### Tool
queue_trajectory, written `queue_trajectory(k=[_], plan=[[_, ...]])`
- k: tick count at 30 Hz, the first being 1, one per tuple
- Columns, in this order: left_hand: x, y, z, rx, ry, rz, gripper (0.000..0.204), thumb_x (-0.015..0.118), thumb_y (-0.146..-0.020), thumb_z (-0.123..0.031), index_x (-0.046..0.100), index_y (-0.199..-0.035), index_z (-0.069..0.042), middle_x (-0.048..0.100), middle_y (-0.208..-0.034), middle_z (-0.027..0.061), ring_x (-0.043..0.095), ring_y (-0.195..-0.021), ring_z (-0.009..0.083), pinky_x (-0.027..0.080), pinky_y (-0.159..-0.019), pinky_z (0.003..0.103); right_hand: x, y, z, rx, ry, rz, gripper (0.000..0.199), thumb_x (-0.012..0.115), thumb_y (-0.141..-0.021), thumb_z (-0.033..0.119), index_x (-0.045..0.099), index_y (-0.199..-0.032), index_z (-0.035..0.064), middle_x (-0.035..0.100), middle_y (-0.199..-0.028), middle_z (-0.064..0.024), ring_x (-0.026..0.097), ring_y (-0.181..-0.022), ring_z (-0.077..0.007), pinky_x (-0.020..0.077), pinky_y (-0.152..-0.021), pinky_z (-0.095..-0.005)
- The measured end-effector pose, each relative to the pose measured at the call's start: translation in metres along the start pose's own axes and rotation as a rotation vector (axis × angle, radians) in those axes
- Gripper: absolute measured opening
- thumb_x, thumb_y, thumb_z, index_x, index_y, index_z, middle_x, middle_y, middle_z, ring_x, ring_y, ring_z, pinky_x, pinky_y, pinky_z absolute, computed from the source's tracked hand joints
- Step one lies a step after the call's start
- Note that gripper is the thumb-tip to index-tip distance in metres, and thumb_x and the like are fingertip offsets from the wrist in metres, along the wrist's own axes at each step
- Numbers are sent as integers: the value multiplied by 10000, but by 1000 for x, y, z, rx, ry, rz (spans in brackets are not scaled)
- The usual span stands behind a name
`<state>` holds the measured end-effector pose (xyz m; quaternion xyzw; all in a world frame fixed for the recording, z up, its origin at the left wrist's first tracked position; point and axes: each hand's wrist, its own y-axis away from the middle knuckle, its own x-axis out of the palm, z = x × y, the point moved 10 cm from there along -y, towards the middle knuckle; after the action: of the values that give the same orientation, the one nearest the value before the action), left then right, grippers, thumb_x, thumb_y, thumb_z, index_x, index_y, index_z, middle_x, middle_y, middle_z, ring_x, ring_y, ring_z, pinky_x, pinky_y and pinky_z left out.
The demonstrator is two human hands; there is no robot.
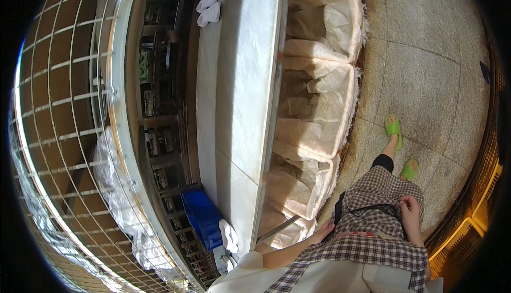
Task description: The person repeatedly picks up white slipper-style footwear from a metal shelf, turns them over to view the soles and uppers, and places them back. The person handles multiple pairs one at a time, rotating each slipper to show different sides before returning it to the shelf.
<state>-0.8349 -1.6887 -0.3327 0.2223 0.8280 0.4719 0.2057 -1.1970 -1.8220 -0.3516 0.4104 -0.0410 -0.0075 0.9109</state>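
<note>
My left hand [323, 232] rests flat against the side of the checked apron [367, 202], its fingers stretched out and partly hidden by the cloth. On the other side, my right hand [410, 211] hangs in front of the apron with its fingers curled in. Nothing shows in either hand. To the left of my left hand, a row of crates lined with pale sacking [298, 189] runs beside a long stone bench [237, 96].
White gloves [208, 8] and a white slipper-shaped item [229, 236] lie on the bench edge. A blue bin [202, 216] stands beside dark racks [159, 101] behind a wire mesh [64, 101]. Yellow crates [463, 245] line the right side of the tiled floor [420, 80].
</note>
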Motion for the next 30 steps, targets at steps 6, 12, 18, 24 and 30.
queue_trajectory(k=[6, 12, 18, 24, 30], plan=[[-54, -75, -116, -60, 330, 23, 783, 323, -948, -544, 55, -1460, -16, 87, -1525, 132, 58, -1408, 206, 41, -1128, 294, 6, -74, 98, -95, 49, -21, 56, 524, -895, 56, 541, -881, 5, 514, -732, -27, 470, -650, -105, 402, -591, -259], [-129, -101, -190, -290, 455, -401, 698, 447, -950, -424, 172, -1426, 5, 284, -1443, 194, 291, -1324, 258, 227, -1081, 329, 14, -140, 178, -167, 9, 35, 56, 525, -898, 58, 550, -921, 13, 519, -765, -29, 482, -672, -112, 409, -611, -255], [-175, -151, -288, -86, 243, -555, 499, 507, -953, -296, 330, -1335, -29, 488, -1208, 128, 459, -1117, 200, 346, -986, 300, -33, -199, 217, -40, -42, 80, 65, 528, -902, 57, 557, -940, 13, 535, -763, -31, 481, -661, -104, 413, -618, -245], [-161, -188, -417, -11, 274, -709, 469, 544, -935, -251, 369, -1297, -11, 492, -1186, 112, 466, -1106, 189, 358, -965, 280, -125, -266, 316, -119, -2, 80, 63, 537, -907, 69, 552, -931, 13, 524, -751, -16, 463, -649, -89, 391, -583, -235], [-152, -221, -583, 182, -51, -741, 519, 580, -902, -244, 373, -1312, -3, 447, -1279, 183, 449, -1173, 232, 410, -928, 321, -231, -313, 400, -194, -109, -27, 162, 563, -887, 49, 447, -776, 75, 457, -647, 29, 399, -536, -40, 327, -491, -199]])
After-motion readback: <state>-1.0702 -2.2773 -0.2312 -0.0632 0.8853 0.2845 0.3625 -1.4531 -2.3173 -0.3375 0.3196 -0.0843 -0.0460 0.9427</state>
